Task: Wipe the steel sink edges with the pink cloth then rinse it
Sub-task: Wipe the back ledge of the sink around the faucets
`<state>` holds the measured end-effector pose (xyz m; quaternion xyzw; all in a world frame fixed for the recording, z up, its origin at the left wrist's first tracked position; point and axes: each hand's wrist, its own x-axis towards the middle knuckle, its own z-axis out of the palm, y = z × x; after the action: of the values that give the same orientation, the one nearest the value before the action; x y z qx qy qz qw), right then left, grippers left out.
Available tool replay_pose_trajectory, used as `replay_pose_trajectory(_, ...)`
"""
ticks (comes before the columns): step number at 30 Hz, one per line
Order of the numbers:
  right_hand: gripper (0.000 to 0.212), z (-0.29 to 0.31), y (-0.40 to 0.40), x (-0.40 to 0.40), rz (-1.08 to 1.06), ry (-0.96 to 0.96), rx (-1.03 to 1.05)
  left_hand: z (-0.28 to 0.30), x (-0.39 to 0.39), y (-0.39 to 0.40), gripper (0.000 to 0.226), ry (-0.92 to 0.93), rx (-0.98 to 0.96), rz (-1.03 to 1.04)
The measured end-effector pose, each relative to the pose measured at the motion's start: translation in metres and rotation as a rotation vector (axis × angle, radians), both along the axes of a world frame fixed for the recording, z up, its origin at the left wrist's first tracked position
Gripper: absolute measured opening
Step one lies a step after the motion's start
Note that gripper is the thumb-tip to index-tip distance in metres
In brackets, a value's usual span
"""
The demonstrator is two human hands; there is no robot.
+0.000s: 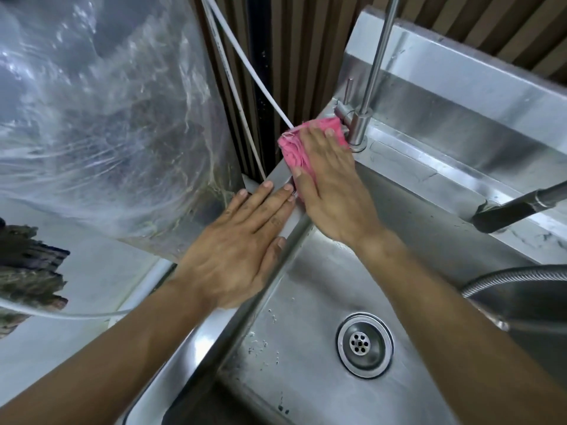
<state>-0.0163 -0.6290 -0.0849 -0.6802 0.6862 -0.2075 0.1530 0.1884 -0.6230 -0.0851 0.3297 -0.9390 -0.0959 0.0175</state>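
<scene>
**Flat hand pressing the pink cloth at the corner of the sink**

Two bare forearms are entering from the bottom of the frame, closest to the camera, and reaching up toward the middle. Fingers of the right hand are lying straight and spread, not curled, and they are pressing flat on the pink cloth. This cloth is lying crumpled on the far left corner of the steel sink edge, a little above the centre of the frame, and its right side is touching the base of the small steel tap. Part of the cloth is hanging over the rim under the palm.

Fingers of the left hand are also lying straight and relaxed, grasping nothing; they are resting flat on the left rim of the sink, just beside the right hand, with the fingertips nearly touching the cloth.

Lower in the frame, the round drain is sitting in the wet basin, with some water drops near it. At the right edge, a dark spray head and a ribbed metal hose are reaching in. A white tube is running down from the top centre toward the cloth. A big clear plastic sheet is filling the upper left of the frame.
</scene>
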Motion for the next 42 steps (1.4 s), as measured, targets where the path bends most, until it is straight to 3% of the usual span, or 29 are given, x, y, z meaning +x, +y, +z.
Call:
replay_pose_trajectory(8, 0.054, 0.007, -0.064, -0.004, -0.086, 0.086, -0.008, 0.002, 0.000, 0.000, 0.061, -0.012, -0.011, 0.002)
replay_pose_trajectory(15, 0.057, -0.009, -0.010, 0.001, -0.096, -0.005, -0.062, 0.000, 0.001, -0.001, 0.061, 0.008, 0.001, 0.003)
replay_pose_trajectory(21, 0.056, -0.006, -0.033, -0.008, -0.075, 0.043, -0.068, -0.005, 0.002, -0.001, 0.060, 0.031, -0.011, 0.008)
replay_pose_trajectory(28, 0.056, -0.021, 0.007, 0.004, -0.095, -0.105, -0.117, -0.008, 0.002, 0.000, 0.062, 0.066, -0.006, 0.015)
replay_pose_trajectory(31, 0.057, -0.013, -0.013, 0.001, -0.124, -0.054, -0.087, -0.008, 0.002, -0.002, 0.063, 0.052, -0.021, 0.005)
replay_pose_trajectory(37, 0.054, -0.021, -0.029, 0.001, -0.212, -0.015, -0.174, -0.010, 0.002, -0.002, 0.063, 0.053, -0.034, -0.006)
replay_pose_trajectory(42, 0.037, -0.025, -0.007, 0.008, -0.303, -0.066, -0.363, -0.010, 0.003, -0.002, 0.063, 0.074, -0.017, 0.008)
